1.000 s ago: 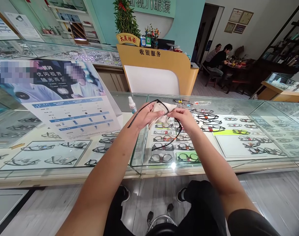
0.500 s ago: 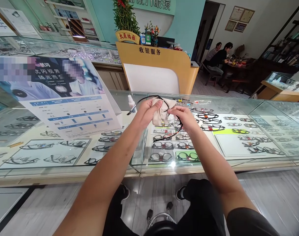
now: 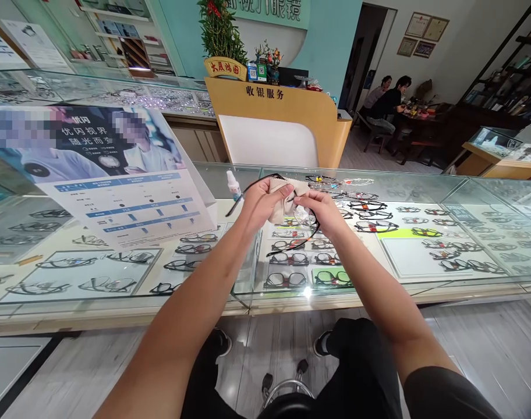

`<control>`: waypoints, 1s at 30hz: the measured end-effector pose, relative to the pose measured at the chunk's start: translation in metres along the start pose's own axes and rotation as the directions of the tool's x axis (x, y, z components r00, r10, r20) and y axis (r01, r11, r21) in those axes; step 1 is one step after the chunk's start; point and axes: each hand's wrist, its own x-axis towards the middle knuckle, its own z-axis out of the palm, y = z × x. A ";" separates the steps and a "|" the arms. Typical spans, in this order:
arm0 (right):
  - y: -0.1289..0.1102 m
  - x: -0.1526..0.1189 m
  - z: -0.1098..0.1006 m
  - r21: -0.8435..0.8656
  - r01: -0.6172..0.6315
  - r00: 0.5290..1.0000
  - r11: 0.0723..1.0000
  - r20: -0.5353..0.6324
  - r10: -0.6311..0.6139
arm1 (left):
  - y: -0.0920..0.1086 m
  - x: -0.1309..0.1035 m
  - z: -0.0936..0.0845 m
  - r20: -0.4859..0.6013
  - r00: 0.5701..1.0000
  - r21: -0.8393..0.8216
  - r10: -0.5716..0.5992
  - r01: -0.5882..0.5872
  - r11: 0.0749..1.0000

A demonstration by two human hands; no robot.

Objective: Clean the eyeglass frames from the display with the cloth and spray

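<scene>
Both your hands are closed near the centre of the frame, raised over the glass counter [image 3: 326,301], and they have drawn closer: your thumb tips almost meet now, where half a second ago a clearer gap lay between them. Less of the dark rim shows over the cloth [image 3: 278,214] than before, so the rubbing is probably mid-stroke and not yet done.

From the left, past the printed card [image 3: 160,192] and the small spray bottle [image 3: 233,185], one temple arm [image 3: 237,202] of the glasses [image 3: 317,223] slants up to the right and passes behind your left hand [image 3: 262,202]; its tip has dipped a little. That hand is curled around the cloth with the thumb pressed on top; what its other fingers do underneath, you cannot tell from this view. Next comes the cloth itself, pale beige, crumpled, zigzag-edged, hiding the left part of the front. Right of it, one clear lens [image 3: 303,217] shows below your fingers, too small to judge for smears. Your right hand [image 3: 321,209] pinches the frame between thumb and forefinger at the cloth's edge; whether it also catches the fabric is unclear. Below it, the other temple arm [image 3: 291,248] is unfolded, thin and black with an orange patch, sweeping back toward lower centre.
</scene>
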 end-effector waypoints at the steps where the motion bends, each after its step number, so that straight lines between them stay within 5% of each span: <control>1: 0.000 0.000 0.001 -0.003 0.008 1.000 1.000 0.010 -0.008 | 0.001 0.000 0.000 -0.018 1.000 0.014 0.018 -0.018 1.000; 6: 0.001 -0.001 0.003 -0.004 0.010 1.000 1.000 0.009 -0.010 | 0.009 0.000 -0.003 -0.022 0.998 0.089 0.060 -0.057 0.994; 11: 0.003 0.004 -0.005 0.024 -0.021 0.999 1.000 -0.023 0.021 | 0.014 0.000 -0.007 0.167 0.983 0.018 -0.072 0.070 0.997; 14: 0.005 0.005 -0.006 0.017 -0.038 0.999 0.999 0.001 0.038 | 0.011 0.002 -0.008 0.185 0.975 0.026 -0.125 0.122 0.992; 26: 0.007 0.007 -0.003 0.108 -0.033 0.999 0.994 -0.017 0.035 | -0.001 0.008 -0.011 -0.044 0.999 0.072 0.005 -0.002 0.997; 30: 0.002 0.013 -0.014 0.287 -0.017 0.995 0.958 -0.085 0.043 | -0.006 0.016 -0.021 -0.136 0.990 0.088 -0.030 0.042 0.995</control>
